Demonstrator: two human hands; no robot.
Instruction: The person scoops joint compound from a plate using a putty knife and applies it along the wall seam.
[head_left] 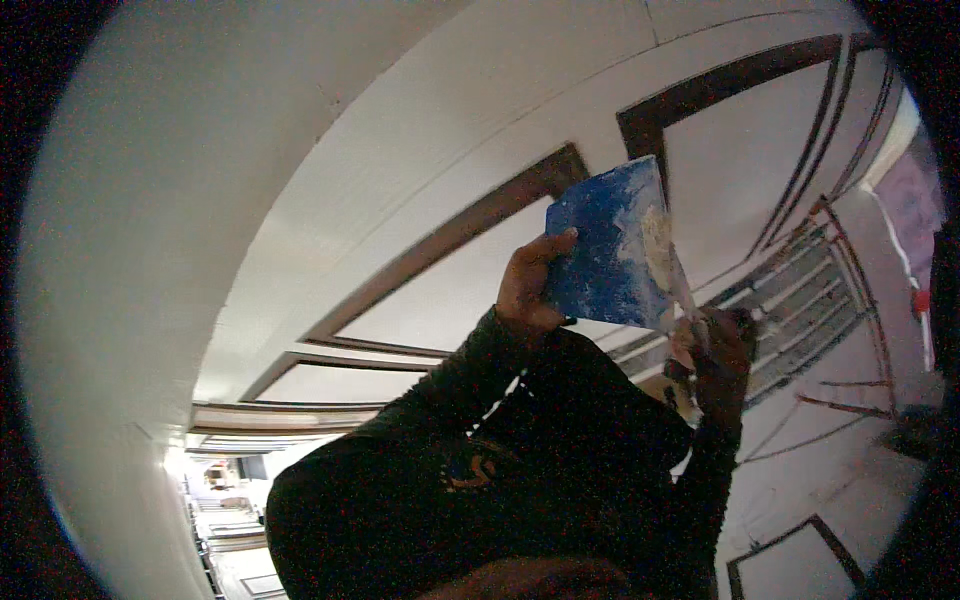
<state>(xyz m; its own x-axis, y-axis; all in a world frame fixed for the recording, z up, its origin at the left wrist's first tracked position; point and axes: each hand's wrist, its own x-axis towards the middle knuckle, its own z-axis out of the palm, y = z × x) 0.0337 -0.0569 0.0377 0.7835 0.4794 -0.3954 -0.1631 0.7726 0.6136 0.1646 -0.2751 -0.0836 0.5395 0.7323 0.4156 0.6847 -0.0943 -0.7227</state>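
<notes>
one paste-smeared blue board sits above and right of the frame's centre; the left hand pinches its left edge, thumb on the face, while the right hand curls near its lower right corner, grip too dark to tell

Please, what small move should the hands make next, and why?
Probably the right hand should draw its scraper-like tool along the blue board to gather the pale paste: it lies near the board's right edge, close to the tool, while the left hand grips the board.
</notes>
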